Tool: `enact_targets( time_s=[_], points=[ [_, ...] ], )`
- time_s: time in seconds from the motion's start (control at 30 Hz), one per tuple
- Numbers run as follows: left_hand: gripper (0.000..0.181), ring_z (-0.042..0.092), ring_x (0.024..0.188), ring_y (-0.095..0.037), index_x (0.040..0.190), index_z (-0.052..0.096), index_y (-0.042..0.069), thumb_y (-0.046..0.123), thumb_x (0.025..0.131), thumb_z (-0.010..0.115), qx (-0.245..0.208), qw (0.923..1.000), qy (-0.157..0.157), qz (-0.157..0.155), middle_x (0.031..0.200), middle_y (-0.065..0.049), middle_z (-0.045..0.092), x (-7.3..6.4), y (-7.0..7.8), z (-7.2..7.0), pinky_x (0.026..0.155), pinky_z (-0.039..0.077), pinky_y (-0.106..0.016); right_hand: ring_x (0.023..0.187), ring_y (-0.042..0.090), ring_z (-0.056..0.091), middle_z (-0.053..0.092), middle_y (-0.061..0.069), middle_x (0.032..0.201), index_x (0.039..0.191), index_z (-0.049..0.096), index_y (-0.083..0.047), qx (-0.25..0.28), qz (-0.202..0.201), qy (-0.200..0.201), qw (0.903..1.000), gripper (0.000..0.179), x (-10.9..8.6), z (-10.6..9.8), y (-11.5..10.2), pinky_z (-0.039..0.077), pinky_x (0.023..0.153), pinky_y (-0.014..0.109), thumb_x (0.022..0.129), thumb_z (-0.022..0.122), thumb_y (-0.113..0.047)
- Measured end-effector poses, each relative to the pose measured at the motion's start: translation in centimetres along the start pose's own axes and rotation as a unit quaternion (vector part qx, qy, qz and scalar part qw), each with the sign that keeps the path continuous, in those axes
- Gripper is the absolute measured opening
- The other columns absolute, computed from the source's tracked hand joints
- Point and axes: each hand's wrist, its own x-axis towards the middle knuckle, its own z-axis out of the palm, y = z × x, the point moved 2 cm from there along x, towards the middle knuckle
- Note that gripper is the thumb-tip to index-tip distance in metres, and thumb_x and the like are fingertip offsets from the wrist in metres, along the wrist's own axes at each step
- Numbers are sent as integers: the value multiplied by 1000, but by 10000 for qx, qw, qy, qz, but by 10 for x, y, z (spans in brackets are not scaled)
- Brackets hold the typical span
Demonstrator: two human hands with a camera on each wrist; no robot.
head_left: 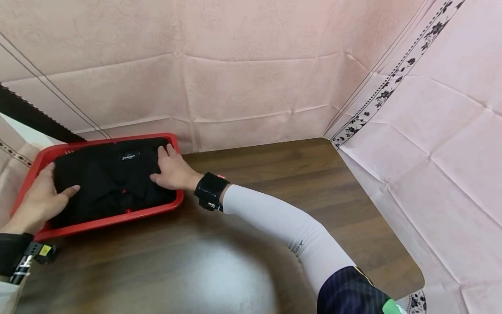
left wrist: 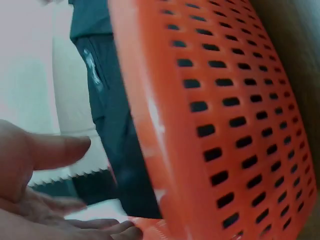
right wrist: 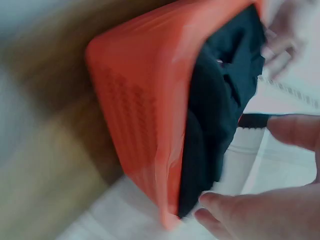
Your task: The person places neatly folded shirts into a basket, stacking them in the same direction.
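A folded black shirt (head_left: 106, 174) with a collar, small red buttons and white lettering lies in a red plastic basket (head_left: 117, 219). At its left end is my left hand (head_left: 44, 198), thumb over the cloth and fingers along the basket's left side. My right hand (head_left: 174, 169) is at the right end, fingers extended over the shirt's edge near the rim. In the left wrist view the shirt (left wrist: 117, 125) shows above the slotted basket wall (left wrist: 220, 120). The right wrist view is blurred; there the right fingers (right wrist: 235, 210) are straight near the shirt's corner.
The basket stands at the back left of a brown wooden table (head_left: 298, 174). Pale pink patterned cloth (head_left: 251, 87) hangs behind and at the right of it. A dark strip with a jagged edge (head_left: 35, 115) runs down behind the basket's left corner.
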Motion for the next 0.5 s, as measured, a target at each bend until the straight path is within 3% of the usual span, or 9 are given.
enact_targets(
  time_s=[0.07, 0.1, 0.2, 0.3, 0.4, 0.5],
  points=[
    [80, 3, 138, -60, 151, -4, -12, 25, 101, 48, 462, 9988, -1, 130, 152, -43, -4, -3, 4, 3, 107, 7, -74, 148, 19, 17, 23, 14, 161, 153, 33, -6, -537, -404, -5, 9977, 72, -5, 2, -2, 16, 117, 23, 94, 60, -36],
    [79, 2, 137, -60, 150, 3, -14, 27, 101, 48, 725, 9970, -57, 257, 150, -46, 1, -4, 6, 4, 107, 6, -74, 146, 20, 22, 29, 15, 159, 150, 40, -7, -774, -614, -21, 9951, 67, -8, 3, -4, 19, 117, 23, 93, 62, -34],
    [75, 9, 132, -64, 144, 21, -19, 35, 100, 48, 1250, 9885, -520, 671, 142, -51, 14, -4, 7, 7, 105, 9, -77, 130, 17, 40, 51, 8, 140, 137, 58, -13, -1346, -1105, -225, 9845, 49, -14, 6, -6, 30, 110, 23, 92, 63, -30],
    [73, 21, 123, -64, 137, 31, -21, 40, 100, 47, 1570, 9788, -953, 903, 133, -52, 27, -3, 5, 8, 100, 16, -79, 104, 12, 50, 60, 0, 115, 121, 69, -17, -1708, -1438, -441, 9738, 32, -17, 12, -8, 43, 90, 23, 94, 60, -31],
    [78, 27, 116, -63, 138, 29, -22, 45, 100, 44, 1623, 9745, -1330, 796, 132, -52, 29, -2, 1, 8, 96, 22, -79, 90, 9, 53, 59, -3, 99, 107, 72, -19, -1845, -1573, -687, 9677, 28, -19, 19, -9, 46, 76, 22, 98, 53, -37],
    [83, 32, 112, -62, 139, 26, -23, 48, 100, 42, 1666, 9716, -1552, 649, 131, -52, 28, -1, -2, 9, 93, 27, -79, 79, 9, 54, 55, -4, 83, 91, 70, -19, -1882, -1498, -1004, 9654, 39, -19, 26, -9, 44, 69, 22, 101, 42, -45]
  ],
)
